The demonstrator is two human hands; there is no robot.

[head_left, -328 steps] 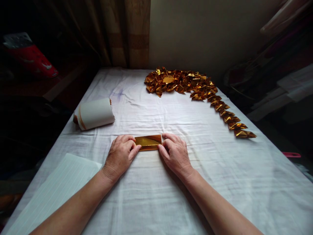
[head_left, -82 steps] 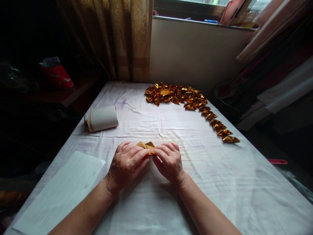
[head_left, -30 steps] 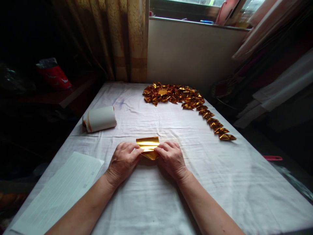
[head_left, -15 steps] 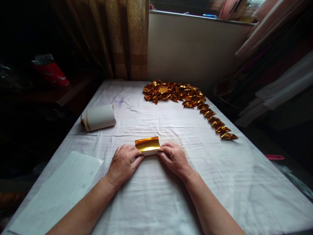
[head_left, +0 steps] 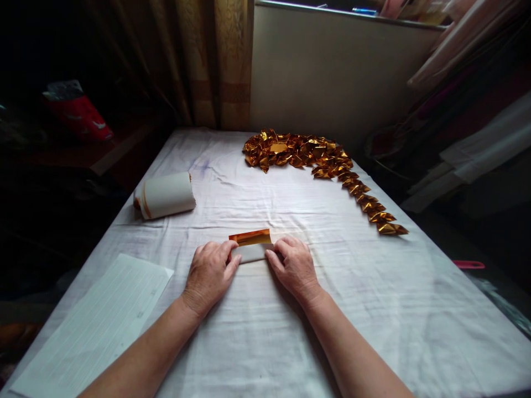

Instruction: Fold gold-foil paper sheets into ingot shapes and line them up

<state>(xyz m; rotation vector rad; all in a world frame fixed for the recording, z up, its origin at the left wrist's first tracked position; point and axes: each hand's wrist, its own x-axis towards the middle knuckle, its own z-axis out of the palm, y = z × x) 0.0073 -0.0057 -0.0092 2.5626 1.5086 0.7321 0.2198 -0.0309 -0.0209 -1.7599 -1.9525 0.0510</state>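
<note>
A small sheet of gold foil paper (head_left: pixel 251 245) lies on the white cloth (head_left: pixel 257 199) in front of me. Its near part is folded over, showing the white back, with a gold strip along the far edge. My left hand (head_left: pixel 209 273) pinches its left end between thumb and fingers. My right hand (head_left: pixel 294 266) pinches its right end the same way. Both hands rest on the cloth with fingers curled onto the paper.
A row and heap of folded gold foil pieces (head_left: pixel 315 160) curves along the far right of the table. A roll of white-backed paper (head_left: pixel 165 195) lies at the left. A lined white sheet (head_left: pixel 95 326) sits near left. A wall and a curtain stand behind.
The gold sheet, held opened out between my hands a second ago, has been folded over towards the far side, so its white back now shows. Both hands stayed at its ends.
</note>
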